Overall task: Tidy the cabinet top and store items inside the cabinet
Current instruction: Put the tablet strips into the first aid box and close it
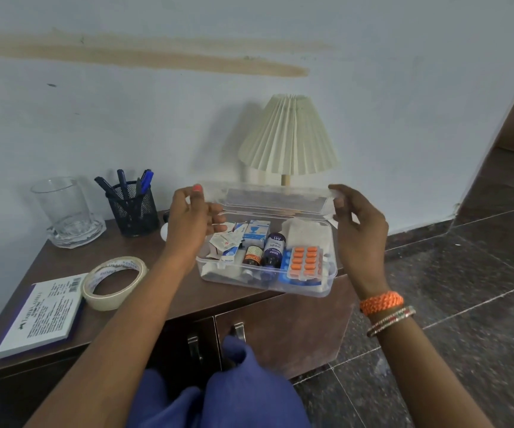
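Note:
A clear plastic medicine box [329,281] sits at the right end of the brown cabinet top [169,291]. Its clear lid [271,197] stands partly raised on the far side. My left hand [189,223] pinches the lid's left corner. My right hand [359,230] pinches its right corner. Inside lie an orange pill strip [305,262], two small dark bottles [263,254], white-and-blue cartons [255,231], sachets and white gauze. The cabinet's two doors [283,329] below are closed, with metal handles [238,332].
On the cabinet top to the left lie a roll of masking tape [112,284], a white notepad [41,316], a mesh pen holder with pens [132,206] and a glass jug [65,211]. A pleated lamp [289,137] stands behind the box. My blue-clad knees [237,387] face the doors.

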The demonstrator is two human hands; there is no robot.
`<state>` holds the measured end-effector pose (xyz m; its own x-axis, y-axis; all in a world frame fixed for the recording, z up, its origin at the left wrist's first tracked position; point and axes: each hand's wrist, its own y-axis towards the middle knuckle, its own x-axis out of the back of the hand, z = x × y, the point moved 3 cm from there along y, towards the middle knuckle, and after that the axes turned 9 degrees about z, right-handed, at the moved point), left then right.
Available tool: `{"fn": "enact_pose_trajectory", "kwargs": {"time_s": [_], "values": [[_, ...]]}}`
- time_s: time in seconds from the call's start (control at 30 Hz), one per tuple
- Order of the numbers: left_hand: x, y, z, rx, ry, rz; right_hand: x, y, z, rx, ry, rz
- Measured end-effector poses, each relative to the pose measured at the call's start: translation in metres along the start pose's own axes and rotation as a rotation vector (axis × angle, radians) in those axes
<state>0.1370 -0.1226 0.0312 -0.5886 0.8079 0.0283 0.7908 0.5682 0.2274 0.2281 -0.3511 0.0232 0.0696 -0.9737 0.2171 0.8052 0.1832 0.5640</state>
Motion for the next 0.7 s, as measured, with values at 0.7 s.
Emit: {"fn": "enact_pose_trajectory", "kwargs": {"time_s": [0.7], "values": [[0.032,-0.014,0.025,0.334,0.302,0.193,-0.003,-0.084,-0.029,0.082,-0.163,0.119]]}}
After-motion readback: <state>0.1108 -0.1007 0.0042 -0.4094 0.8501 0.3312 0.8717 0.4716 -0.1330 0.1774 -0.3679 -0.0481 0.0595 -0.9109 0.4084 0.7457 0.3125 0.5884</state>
